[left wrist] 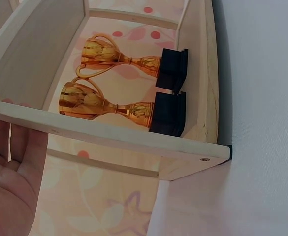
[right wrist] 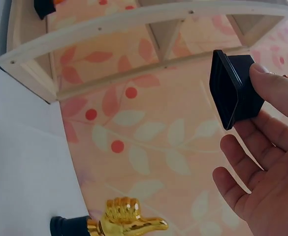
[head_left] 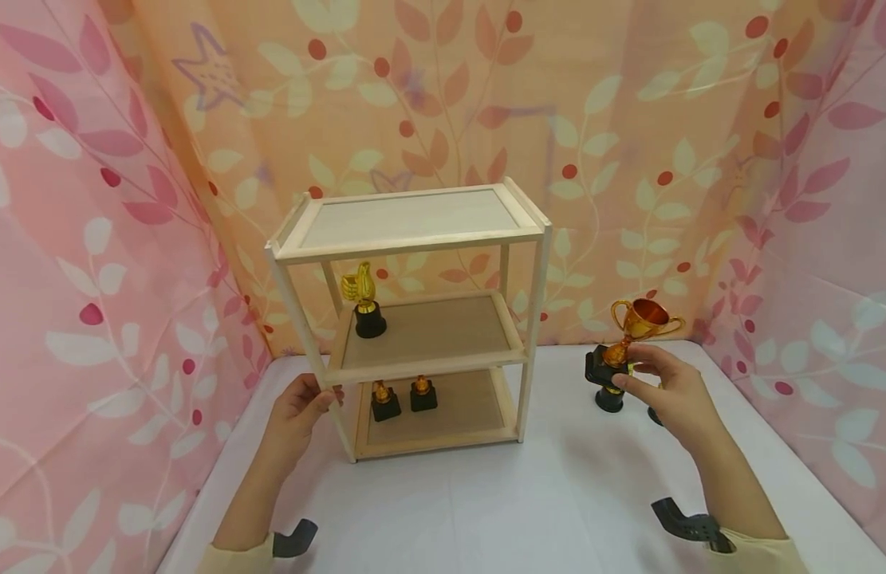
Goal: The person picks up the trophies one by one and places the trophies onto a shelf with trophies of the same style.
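My right hand (head_left: pixel 668 388) grips a gold trophy cup (head_left: pixel 642 320) by its lower part, tilted and raised above the table to the right of the shelf. In the right wrist view its black base (right wrist: pixel 240 88) sits between thumb and fingers. My left hand (head_left: pixel 293 418) holds the front left post of the wooden three-tier shelf (head_left: pixel 428 368). Two gold trophy cups, one nearer (left wrist: pixel 84 101) and one farther (left wrist: pixel 102 53), stand on the bottom tier. On the middle tier, at the left, is a gold thumbs-up trophy (head_left: pixel 369 319).
Behind the held cup, another thumbs-up trophy (right wrist: pixel 126 219) stands on the white table (head_left: pixel 471 510). A further black base (head_left: pixel 655 416) is mostly hidden by my right hand. Patterned curtains (head_left: pixel 615 159) enclose the back and both sides.
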Available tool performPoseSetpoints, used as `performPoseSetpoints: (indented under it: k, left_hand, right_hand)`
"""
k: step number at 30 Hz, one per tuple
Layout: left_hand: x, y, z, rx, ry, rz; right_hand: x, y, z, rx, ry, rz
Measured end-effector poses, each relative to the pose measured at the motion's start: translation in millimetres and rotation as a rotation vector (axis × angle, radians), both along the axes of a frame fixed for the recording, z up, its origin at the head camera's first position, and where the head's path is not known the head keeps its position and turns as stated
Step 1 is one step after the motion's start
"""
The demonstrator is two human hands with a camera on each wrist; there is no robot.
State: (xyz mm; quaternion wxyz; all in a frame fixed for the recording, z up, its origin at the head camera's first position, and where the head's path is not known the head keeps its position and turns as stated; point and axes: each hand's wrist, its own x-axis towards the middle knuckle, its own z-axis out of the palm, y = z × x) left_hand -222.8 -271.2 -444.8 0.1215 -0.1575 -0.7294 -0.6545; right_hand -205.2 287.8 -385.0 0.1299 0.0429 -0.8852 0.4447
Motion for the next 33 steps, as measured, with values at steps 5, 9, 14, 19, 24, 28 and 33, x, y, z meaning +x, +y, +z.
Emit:
performPoseSetpoints:
  k: [5,9,14,19,24,28,33]
  left_hand:
    - [-0.3,0.9,-1.2,0.000,0.002,-0.002]
    - [1.8,1.4,0.0,-0.005,-0.005,0.008]
    - [4.3,0.7,2.1,-0.002,-0.002,0.023]
    - [3.9,-0.2,3.0,0.001,0.012,0.021]
    - [3.5,0.4,2.5,0.026,0.024,0.001]
    - [2.1,1.0,1.4,0.044,0.032,-0.006]
    - [-1.0,1.0,0.7,0.026,0.016,-0.001]
  right_hand:
    - [1.0,-9.4,-3.8,0.003,-0.014,0.036]
    - [3.6,-15.0,-2.9,-0.006,-0.009,0.049]
    - [3.8,-23.7,-4.5,-0.041,-0.023,0.095]
    - [5.1,-28.9,-6.5,-0.047,-0.043,0.128]
    - [7.9,-30.9,-6.7,-0.044,-0.042,0.133]
    - [10.2,-35.1,-5.5,-0.062,-0.036,0.154]
    - [11.9,-42.7,-8.0,-0.035,-0.021,0.172]
